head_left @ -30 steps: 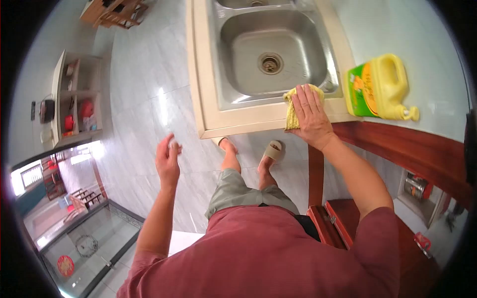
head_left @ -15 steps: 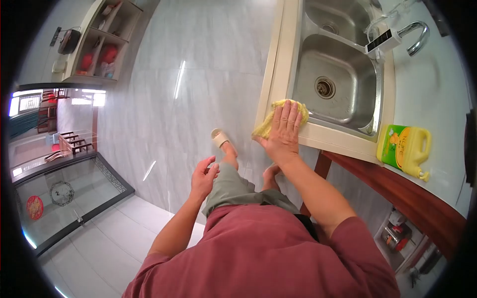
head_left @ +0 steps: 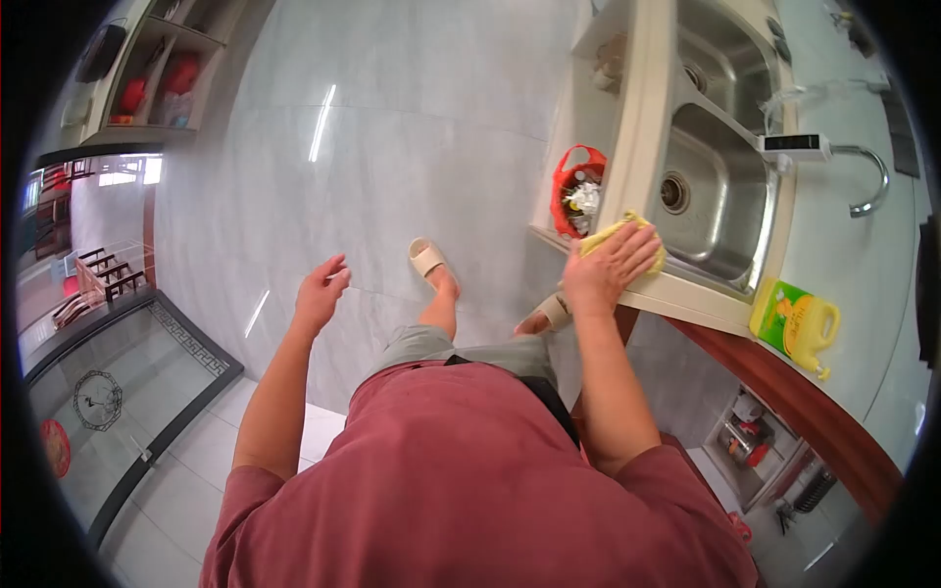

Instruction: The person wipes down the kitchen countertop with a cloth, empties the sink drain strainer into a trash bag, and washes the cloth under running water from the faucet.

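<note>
My right hand (head_left: pixel 610 269) holds a yellow cloth (head_left: pixel 600 239) down against the front corner of the cream sink counter (head_left: pixel 691 302). Its fingers lie stretched across the cloth and point toward the steel sink (head_left: pixel 722 186). Most of the cloth is under the hand; only its edges show. My left hand (head_left: pixel 321 291) hangs in the air over the floor, touching nothing, its fingers loosely bent and apart. To the right of the sink corner stands a yellow jug (head_left: pixel 796 326) with a green label.
A red bag of rubbish (head_left: pixel 578 196) sits in the open space beneath the counter front. The tap (head_left: pixel 867 181) curves over the worktop beside the sink. A dark-framed glass door (head_left: pixel 127 412) stands at left, and a shelf unit (head_left: pixel 157 73) at upper left.
The view has shifted, so the sink appears further right and the red bag has come into sight. My right hand stays on the cloth at the counter corner. The left hand is further out from my body.
</note>
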Demonstrator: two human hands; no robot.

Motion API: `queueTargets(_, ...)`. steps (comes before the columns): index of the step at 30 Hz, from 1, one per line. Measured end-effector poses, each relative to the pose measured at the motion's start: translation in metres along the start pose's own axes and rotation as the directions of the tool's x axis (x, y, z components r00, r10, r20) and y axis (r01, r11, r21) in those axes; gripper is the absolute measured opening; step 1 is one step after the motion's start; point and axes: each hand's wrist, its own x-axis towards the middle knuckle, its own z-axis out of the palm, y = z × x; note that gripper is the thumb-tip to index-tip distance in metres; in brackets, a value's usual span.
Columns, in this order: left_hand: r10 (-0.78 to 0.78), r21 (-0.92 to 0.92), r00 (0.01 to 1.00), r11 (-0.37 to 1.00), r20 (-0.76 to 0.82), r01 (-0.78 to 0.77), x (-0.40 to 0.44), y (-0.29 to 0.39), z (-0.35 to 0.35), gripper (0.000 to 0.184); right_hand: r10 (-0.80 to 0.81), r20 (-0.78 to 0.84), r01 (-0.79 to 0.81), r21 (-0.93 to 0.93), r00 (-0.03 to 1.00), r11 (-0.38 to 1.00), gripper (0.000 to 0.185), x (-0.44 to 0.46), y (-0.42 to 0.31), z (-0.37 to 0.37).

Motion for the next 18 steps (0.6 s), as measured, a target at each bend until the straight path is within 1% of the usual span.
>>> queueTargets(1,-0.074,-0.006,0.997,0.997,-0.018,0.074,0.003,-0.016,-0.023,0.051,0.029,-0.038,-0.029,-0.012,0.999,1.0,0.108,0.009,-0.004,0.004)
queueTargets(4,-0.275,-0.011,0.959,0.961,-0.063,0.275,-0.004,-0.091,-0.086,0.053,0.084,-0.033,-0.087,-0.083,0.996,0.993,0.103,0.048,-0.017,0.009)
queueTargets(7,-0.461,-0.026,0.874,0.886,-0.152,0.463,-0.031,-0.146,-0.134,0.058,0.097,-0.06,-0.105,-0.15,0.993,0.983,0.1,0.073,-0.023,0.013)
queueTargets(9,-0.518,-0.118,0.835,0.855,-0.187,0.504,-0.048,-0.172,-0.153,0.057,0.128,-0.043,-0.133,-0.14,0.991,0.981,0.099,0.081,-0.026,0.012)
queueTargets(12,-0.56,-0.259,0.799,0.823,-0.218,0.506,-0.061,-0.194,-0.155,0.053,0.177,-0.031,-0.18,-0.123,0.984,0.976,0.096,0.1,-0.032,0.011)
queueTargets(13,-0.566,-0.309,0.797,0.812,-0.211,0.495,-0.062,-0.197,-0.15,0.049,0.18,-0.034,-0.183,-0.129,0.983,0.975,0.096,0.106,-0.035,0.011)
queueTargets(14,-0.58,-0.321,0.792,0.799,-0.189,0.508,-0.063,-0.191,-0.143,0.046,0.188,-0.035,-0.191,-0.134,0.982,0.972,0.095,0.112,-0.036,0.011)
queueTargets(15,-0.566,-0.288,0.81,0.81,-0.152,0.512,-0.063,-0.182,-0.137,0.045,0.201,-0.037,-0.204,-0.137,0.979,0.969,0.095,0.118,-0.038,0.012)
queueTargets(16,-0.53,-0.232,0.841,0.837,-0.114,0.496,-0.059,-0.181,-0.13,0.047,0.186,-0.082,-0.196,-0.135,0.979,0.971,0.093,0.126,-0.039,0.013)
queueTargets(17,-0.445,-0.106,0.892,0.893,-0.079,0.437,-0.052,-0.173,-0.124,0.05,0.184,-0.078,-0.194,-0.137,0.98,0.971,0.093,0.135,-0.044,0.015)
queueTargets(18,-0.391,0.039,0.92,0.919,-0.039,0.392,-0.041,-0.155,-0.119,0.052,0.195,-0.084,-0.206,-0.143,0.977,0.968,0.092,0.147,-0.048,0.012)
